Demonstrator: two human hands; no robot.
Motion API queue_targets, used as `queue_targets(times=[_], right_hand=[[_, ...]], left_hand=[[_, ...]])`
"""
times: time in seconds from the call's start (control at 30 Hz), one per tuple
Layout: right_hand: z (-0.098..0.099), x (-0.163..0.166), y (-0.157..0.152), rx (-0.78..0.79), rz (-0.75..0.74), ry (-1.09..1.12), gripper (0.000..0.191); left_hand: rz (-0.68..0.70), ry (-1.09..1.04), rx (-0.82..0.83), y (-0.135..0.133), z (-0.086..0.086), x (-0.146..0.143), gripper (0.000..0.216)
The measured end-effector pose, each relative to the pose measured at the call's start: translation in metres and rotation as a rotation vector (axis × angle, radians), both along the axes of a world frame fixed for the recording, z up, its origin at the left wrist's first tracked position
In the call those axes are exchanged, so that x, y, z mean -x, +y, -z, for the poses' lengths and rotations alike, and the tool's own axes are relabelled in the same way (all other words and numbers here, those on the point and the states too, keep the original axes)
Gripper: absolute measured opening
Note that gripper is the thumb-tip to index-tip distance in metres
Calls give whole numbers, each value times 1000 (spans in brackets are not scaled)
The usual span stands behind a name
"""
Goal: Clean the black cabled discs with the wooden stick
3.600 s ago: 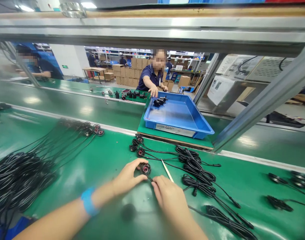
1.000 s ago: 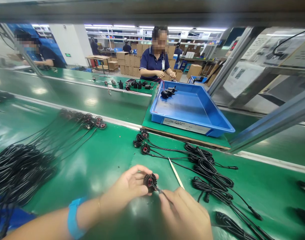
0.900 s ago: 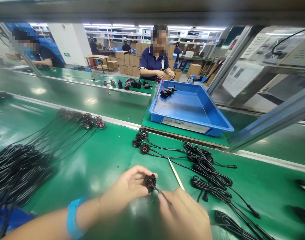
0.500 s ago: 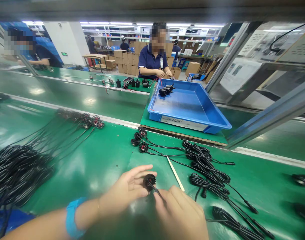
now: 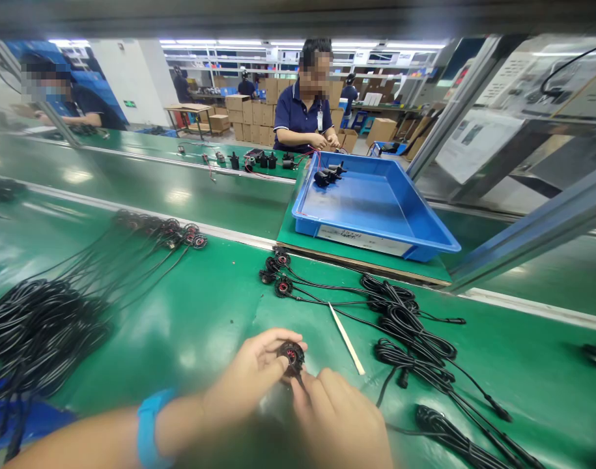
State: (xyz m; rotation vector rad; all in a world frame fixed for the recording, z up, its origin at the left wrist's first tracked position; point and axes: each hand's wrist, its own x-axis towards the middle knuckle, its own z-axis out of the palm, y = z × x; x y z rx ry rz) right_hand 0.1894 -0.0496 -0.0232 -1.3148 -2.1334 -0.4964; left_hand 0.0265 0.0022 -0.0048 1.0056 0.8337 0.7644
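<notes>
One green bench (image 5: pixel 180 306) is being used, a blue tray (image 5: pixel 361 203) being supported beyond its far edge. Space is being taken up by a cable heap (image 5: pixel 38 339) at left and coiled cables (image 5: pixel 410 329) at right. In the near middle, a grip is being made by the half-curled left hand (image 5: pixel 249 370), a pinch by the nearly closed right hand (image 5: pixel 339 417). Just beyond, a pale stick (image 5: pixel 346 339) is being supported. Between left thumb and fingers, a round black part (image 5: pixel 292 355) is being held, its lead (image 5: pixel 300 382) being pinched by the right hand.
</notes>
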Motion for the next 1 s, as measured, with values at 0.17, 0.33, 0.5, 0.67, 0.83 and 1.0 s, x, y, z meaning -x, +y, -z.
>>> queue_targets(times=[0.17,0.33,0.5,0.67,0.83,1.0], right_hand=[[5,1,-3,17,5,-15,12],[6,4,-4,8,20,-9,11],[9,4,-5,26,25,-20,5],[11,0,-6,48,27,-33,6],[9,-1,-6,44,36,-39,9],[8,1,-7,44,41,-47,10]], left_hand=[[-9,52,29,1,-6,-1,39],[-10,58,19,3,-6,-2,36],[-4,147,-49,1,4,-2,32],[39,204,-101,-2,0,0,36],[61,234,-152,-3,-10,0,40],[53,246,-145,-3,-3,-1,33]])
